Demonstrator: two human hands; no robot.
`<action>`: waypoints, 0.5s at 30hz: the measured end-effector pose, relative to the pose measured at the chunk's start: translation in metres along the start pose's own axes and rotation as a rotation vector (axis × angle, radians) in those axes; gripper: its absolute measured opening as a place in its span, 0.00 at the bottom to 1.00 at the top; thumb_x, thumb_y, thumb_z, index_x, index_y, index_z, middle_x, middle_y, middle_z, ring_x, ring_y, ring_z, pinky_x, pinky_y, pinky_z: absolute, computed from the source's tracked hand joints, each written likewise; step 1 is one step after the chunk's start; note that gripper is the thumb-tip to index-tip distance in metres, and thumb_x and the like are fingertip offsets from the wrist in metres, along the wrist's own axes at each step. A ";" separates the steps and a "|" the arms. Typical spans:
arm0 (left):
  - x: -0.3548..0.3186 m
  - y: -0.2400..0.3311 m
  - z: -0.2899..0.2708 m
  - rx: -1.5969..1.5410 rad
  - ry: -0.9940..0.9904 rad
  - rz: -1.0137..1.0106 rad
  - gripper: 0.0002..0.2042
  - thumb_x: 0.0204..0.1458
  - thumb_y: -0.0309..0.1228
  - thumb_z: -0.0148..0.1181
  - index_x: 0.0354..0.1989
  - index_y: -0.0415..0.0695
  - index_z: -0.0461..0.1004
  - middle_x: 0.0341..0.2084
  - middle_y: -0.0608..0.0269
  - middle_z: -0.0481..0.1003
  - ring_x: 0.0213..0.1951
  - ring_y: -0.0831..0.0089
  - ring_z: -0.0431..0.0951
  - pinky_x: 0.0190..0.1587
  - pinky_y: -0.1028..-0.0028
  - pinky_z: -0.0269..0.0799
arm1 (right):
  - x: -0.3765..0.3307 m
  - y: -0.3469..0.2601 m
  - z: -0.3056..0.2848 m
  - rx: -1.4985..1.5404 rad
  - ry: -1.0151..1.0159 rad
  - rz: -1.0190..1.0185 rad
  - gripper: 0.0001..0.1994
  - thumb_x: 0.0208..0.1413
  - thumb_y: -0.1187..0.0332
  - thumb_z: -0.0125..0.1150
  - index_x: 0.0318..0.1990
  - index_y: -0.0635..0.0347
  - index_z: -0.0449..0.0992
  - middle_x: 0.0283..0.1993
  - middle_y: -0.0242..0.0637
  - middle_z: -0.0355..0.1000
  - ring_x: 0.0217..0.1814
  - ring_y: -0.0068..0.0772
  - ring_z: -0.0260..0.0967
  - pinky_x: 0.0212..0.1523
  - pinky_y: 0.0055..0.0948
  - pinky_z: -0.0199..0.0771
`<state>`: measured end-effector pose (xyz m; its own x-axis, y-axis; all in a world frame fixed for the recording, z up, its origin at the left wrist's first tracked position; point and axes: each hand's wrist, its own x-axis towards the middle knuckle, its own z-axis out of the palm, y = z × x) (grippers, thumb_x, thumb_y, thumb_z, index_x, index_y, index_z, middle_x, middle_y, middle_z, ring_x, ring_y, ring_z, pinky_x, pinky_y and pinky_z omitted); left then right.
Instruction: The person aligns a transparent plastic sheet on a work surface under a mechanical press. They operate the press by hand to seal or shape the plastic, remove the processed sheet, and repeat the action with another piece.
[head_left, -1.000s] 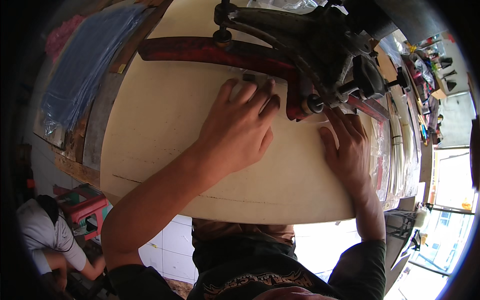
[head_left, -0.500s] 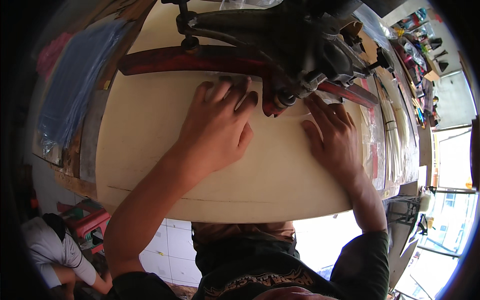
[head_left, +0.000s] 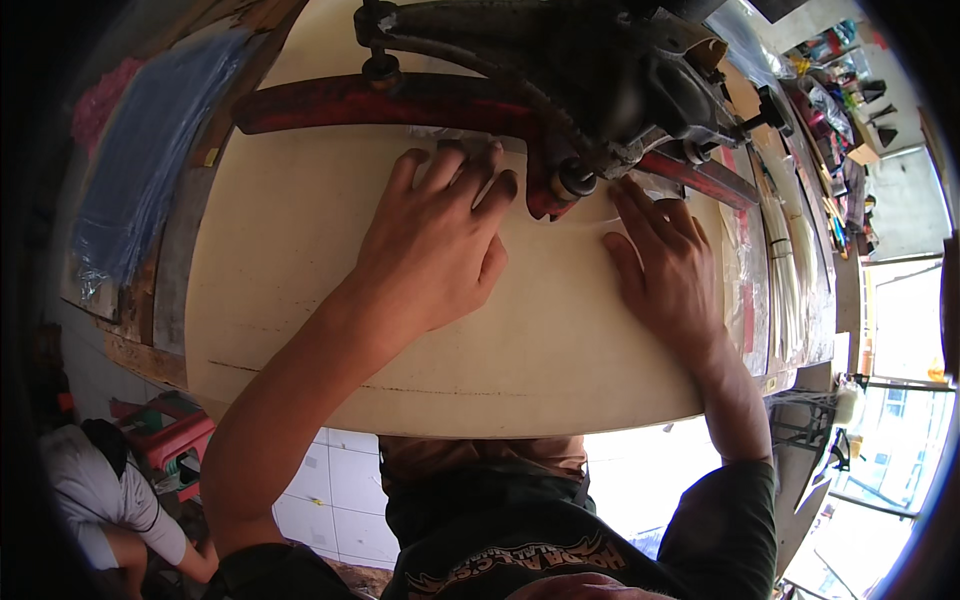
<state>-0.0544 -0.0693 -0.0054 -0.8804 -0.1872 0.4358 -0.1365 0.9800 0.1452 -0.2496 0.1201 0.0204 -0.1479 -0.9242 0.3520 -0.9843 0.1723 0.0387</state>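
My left hand lies palm down on the pale board, fingers spread and bent, tips just short of the red bar of a machine. A clear plastic sheet shows between those fingertips and the bar. On the other side of the machine's black-knobbed foot, my right hand also lies palm down, thumb apart. Its fingertips touch or nearly touch clear plastic by the bar's right part. The dark metal machine hides what lies behind the bar.
Blue-tinted plastic sheets are stacked at the left, with a pink bundle behind. Long pale strips lie along the right. A red plastic stool and a bent-over person are at lower left. Cluttered shelving is far right.
The machine and board sit slightly higher in the picture. My left hand has shifted slightly with them, and my right hand is almost where it was.
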 end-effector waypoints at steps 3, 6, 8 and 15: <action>0.000 0.000 0.000 -0.001 0.004 0.002 0.22 0.51 0.26 0.59 0.56 0.35 0.72 0.62 0.46 0.71 0.59 0.54 0.70 0.63 0.55 0.63 | 0.000 0.000 0.000 0.000 -0.006 0.005 0.23 0.60 0.64 0.65 0.60 0.65 0.76 0.62 0.48 0.76 0.53 0.46 0.75 0.51 0.42 0.75; 0.000 0.000 0.000 -0.001 0.002 0.000 0.22 0.51 0.26 0.58 0.56 0.35 0.72 0.62 0.46 0.71 0.59 0.54 0.70 0.63 0.55 0.63 | 0.001 0.001 0.001 -0.004 -0.010 0.003 0.23 0.60 0.64 0.65 0.60 0.65 0.76 0.62 0.48 0.76 0.53 0.47 0.75 0.52 0.42 0.75; 0.001 0.000 0.000 0.000 -0.002 -0.003 0.22 0.51 0.26 0.58 0.56 0.35 0.72 0.62 0.46 0.71 0.59 0.54 0.70 0.63 0.55 0.63 | 0.001 0.001 0.000 -0.003 -0.018 0.006 0.23 0.60 0.63 0.65 0.60 0.65 0.76 0.62 0.48 0.76 0.53 0.47 0.75 0.52 0.42 0.75; 0.000 0.000 0.000 0.000 -0.016 -0.008 0.22 0.52 0.27 0.58 0.57 0.35 0.72 0.63 0.46 0.70 0.60 0.54 0.70 0.64 0.55 0.63 | 0.001 0.001 0.000 -0.003 -0.015 0.000 0.23 0.60 0.64 0.65 0.60 0.65 0.76 0.61 0.48 0.77 0.52 0.46 0.75 0.51 0.41 0.76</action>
<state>-0.0544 -0.0695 -0.0050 -0.8863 -0.1937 0.4207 -0.1433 0.9785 0.1485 -0.2509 0.1199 0.0210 -0.1495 -0.9291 0.3383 -0.9840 0.1734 0.0412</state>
